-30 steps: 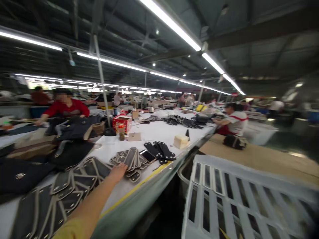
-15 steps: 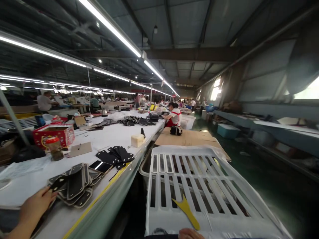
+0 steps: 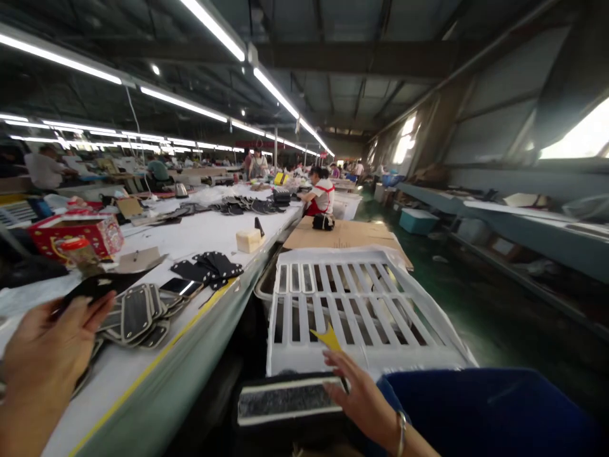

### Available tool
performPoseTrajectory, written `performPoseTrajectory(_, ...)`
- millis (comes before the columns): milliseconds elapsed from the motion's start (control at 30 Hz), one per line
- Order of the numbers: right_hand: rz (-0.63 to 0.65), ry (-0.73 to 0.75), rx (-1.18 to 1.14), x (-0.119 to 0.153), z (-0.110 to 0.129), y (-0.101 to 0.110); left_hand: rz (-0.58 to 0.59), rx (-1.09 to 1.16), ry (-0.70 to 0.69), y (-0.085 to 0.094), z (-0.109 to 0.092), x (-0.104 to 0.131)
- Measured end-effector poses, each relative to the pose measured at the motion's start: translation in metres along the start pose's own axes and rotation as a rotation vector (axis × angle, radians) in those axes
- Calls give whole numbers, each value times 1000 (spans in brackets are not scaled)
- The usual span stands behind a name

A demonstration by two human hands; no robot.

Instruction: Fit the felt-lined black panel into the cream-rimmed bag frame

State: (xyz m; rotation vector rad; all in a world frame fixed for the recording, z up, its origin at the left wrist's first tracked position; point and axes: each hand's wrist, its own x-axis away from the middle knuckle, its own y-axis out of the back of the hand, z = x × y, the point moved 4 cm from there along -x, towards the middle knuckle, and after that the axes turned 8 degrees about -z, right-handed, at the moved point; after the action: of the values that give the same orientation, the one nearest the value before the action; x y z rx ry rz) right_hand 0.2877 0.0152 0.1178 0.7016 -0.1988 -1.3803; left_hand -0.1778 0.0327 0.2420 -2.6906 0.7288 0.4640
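My left hand (image 3: 59, 346) is raised over the table's near left edge, its fingers closed on a thin black piece (image 3: 92, 287) with a small pale mark. Beside it lies a pile of dark flat panels with pale edging (image 3: 136, 311). My right hand (image 3: 354, 390) has its fingers stretched out, thumb apart, at the right end of a dark rectangular strip with white borders (image 3: 285, 401), low in front of me. Whether the fingers touch the strip is unclear. Just beyond them, a yellow forked tool (image 3: 327, 336) rests on the white slatted rack (image 3: 297, 366), partly hidden by my hand.
Black perforated pieces (image 3: 209, 270), a phone (image 3: 181, 287) and a cream block (image 3: 249, 240) sit on the long white table (image 3: 190, 236). A red box (image 3: 102, 236) stands left. Dark blue fabric or bin (image 3: 476, 412) is at lower right. A co-worker (image 3: 322, 193) sits beyond the cardboard (image 3: 342, 235).
My left hand has lifted from beside the panel pile with the black piece. My right hand has risen from the bottom edge, and the white-bordered strip now shows. The view has tilted down.
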Motion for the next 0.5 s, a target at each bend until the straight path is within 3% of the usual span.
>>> performPoseTrajectory(67, -12, -66, -160, -2, 6, -4, 103, 152, 64, -11, -15, 48)
performPoseTrajectory(167, 19, -172, -354, -1, 7, -13, 287, 199, 245, -20, -27, 121)
performPoseTrajectory(300, 245, -261, -654, 18, 9, -27, 400, 219, 633, -13, -15, 196)
performPoseTrajectory(367, 478, -319, -821, 34, 11, -31, 361, 231, 832, -5, 3, 222)
performPoseTrajectory(433, 687, -366, -929, 49, 15, -30, 246, 251, 999, 5, 25, 242)
performPoseTrajectory(500, 747, -361, -926, 56, 18, -20, 117, 230, 1119, 18, 47, 259)
